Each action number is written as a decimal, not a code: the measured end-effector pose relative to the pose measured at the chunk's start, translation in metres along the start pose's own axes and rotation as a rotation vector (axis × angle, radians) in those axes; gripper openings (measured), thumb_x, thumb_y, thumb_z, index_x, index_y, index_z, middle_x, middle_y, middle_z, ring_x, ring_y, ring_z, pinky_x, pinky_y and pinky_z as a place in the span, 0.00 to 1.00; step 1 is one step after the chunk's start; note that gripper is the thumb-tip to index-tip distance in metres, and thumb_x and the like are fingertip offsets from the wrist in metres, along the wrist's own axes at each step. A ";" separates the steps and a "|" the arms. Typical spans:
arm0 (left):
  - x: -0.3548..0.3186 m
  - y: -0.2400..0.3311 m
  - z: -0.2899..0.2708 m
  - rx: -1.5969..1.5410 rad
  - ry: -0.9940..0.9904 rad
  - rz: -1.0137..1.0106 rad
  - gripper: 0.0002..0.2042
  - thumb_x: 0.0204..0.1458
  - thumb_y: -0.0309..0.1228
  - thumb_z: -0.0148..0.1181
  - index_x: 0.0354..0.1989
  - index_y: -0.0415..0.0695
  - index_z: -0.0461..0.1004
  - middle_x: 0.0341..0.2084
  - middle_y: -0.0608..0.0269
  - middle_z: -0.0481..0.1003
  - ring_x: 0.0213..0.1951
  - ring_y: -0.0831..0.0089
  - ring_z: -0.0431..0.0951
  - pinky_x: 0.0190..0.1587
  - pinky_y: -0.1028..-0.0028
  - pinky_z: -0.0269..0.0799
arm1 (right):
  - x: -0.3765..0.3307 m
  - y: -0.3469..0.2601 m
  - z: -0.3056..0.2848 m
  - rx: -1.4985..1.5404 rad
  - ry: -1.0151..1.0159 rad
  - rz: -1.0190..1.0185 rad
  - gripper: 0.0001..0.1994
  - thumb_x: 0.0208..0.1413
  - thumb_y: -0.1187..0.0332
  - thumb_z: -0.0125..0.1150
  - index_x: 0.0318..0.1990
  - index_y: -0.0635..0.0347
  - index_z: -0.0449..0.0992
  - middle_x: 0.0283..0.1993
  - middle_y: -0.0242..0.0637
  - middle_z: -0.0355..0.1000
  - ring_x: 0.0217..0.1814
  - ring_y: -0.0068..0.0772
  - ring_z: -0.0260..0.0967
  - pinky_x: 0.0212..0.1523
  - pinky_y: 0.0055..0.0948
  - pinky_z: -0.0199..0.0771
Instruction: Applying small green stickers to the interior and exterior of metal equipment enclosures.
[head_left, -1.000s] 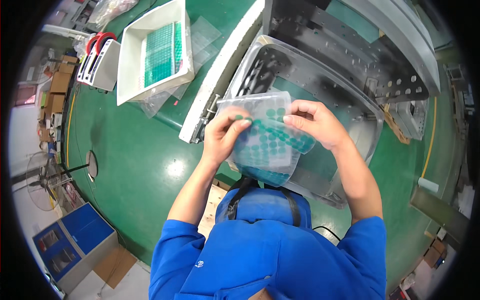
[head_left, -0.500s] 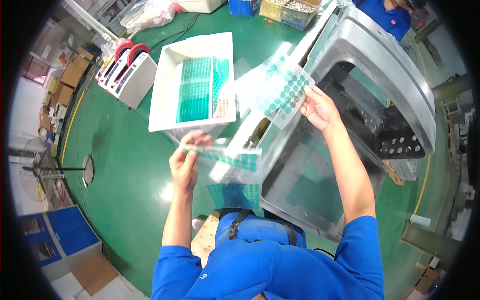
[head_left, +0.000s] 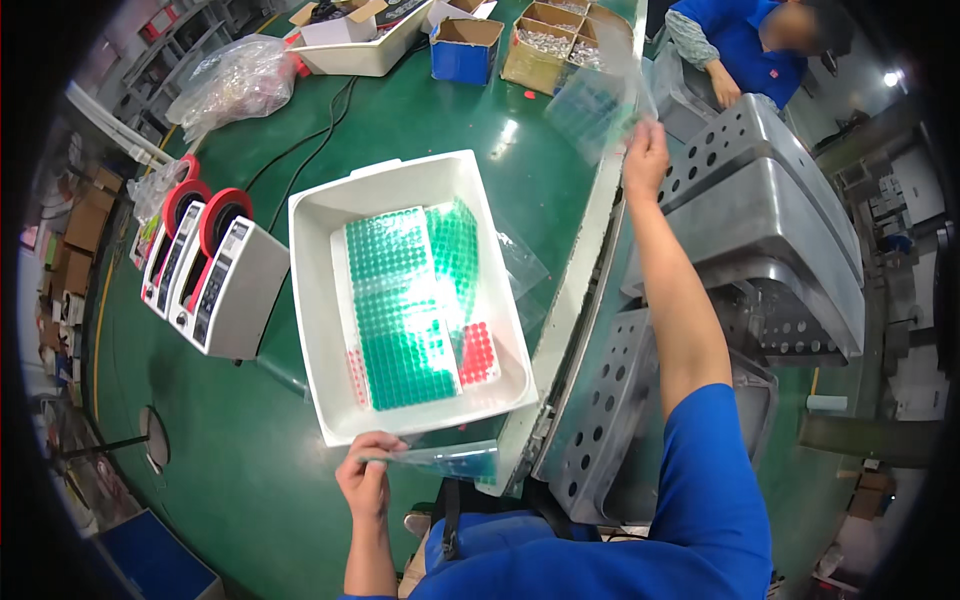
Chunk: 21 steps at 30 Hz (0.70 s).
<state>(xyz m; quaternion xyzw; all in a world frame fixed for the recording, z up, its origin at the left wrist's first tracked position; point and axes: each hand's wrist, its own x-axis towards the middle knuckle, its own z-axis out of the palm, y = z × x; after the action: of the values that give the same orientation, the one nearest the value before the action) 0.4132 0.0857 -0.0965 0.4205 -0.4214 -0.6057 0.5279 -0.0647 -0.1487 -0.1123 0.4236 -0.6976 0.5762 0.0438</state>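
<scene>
Here, left hand (head_left: 365, 487) pinching sheet (head_left: 440, 462) edge

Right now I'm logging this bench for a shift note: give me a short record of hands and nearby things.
left hand: holds a clear sheet of green dots, by the white tray's near rim
right hand: raised, holds a clear film
white tray: green dot sheets inside, red ones at the near corners
left of tray: two tape dispensers
far side: another person's sleeve

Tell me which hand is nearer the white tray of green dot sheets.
Left. The left hand holds a clear sheet just below the white tray, at its near rim. The right hand is raised well beyond its far right corner, gripping another clear sheet.
</scene>
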 end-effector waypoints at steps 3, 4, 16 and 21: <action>0.011 -0.010 0.001 -0.010 -0.001 -0.077 0.09 0.46 0.29 0.56 0.22 0.33 0.70 0.31 0.50 0.70 0.31 0.63 0.73 0.37 0.68 0.69 | 0.024 0.066 0.014 -0.194 -0.147 0.340 0.06 0.52 0.72 0.44 0.29 0.66 0.66 0.23 0.36 0.66 0.21 0.30 0.62 0.22 0.29 0.65; 0.011 -0.012 -0.001 0.007 0.015 -0.100 0.09 0.46 0.29 0.56 0.22 0.33 0.70 0.31 0.50 0.70 0.31 0.63 0.73 0.37 0.68 0.69 | 0.011 0.073 0.032 0.069 -0.101 0.687 0.05 0.50 0.75 0.42 0.29 0.66 0.65 0.23 0.38 0.66 0.19 0.30 0.61 0.19 0.28 0.65; 0.021 -0.003 0.012 -0.049 0.105 -0.289 0.08 0.45 0.25 0.54 0.25 0.30 0.70 0.28 0.49 0.71 0.28 0.65 0.73 0.33 0.71 0.71 | -0.004 0.103 0.059 0.258 -0.062 1.021 0.15 0.53 0.69 0.49 0.45 0.69 0.64 0.40 0.46 0.67 0.41 0.38 0.68 0.33 0.36 0.74; 0.011 0.003 0.030 0.044 0.037 -0.337 0.05 0.45 0.21 0.53 0.27 0.29 0.70 0.23 0.54 0.72 0.24 0.72 0.73 0.30 0.75 0.72 | -0.065 -0.017 0.010 0.329 -0.379 0.797 0.17 0.53 0.65 0.51 0.47 0.69 0.65 0.42 0.41 0.67 0.42 0.32 0.67 0.40 0.27 0.70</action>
<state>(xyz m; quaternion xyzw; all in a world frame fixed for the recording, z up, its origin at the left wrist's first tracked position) 0.3847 0.0762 -0.0852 0.5078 -0.3484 -0.6683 0.4173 -0.0078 -0.1220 -0.1383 0.2220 -0.7010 0.5635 -0.3765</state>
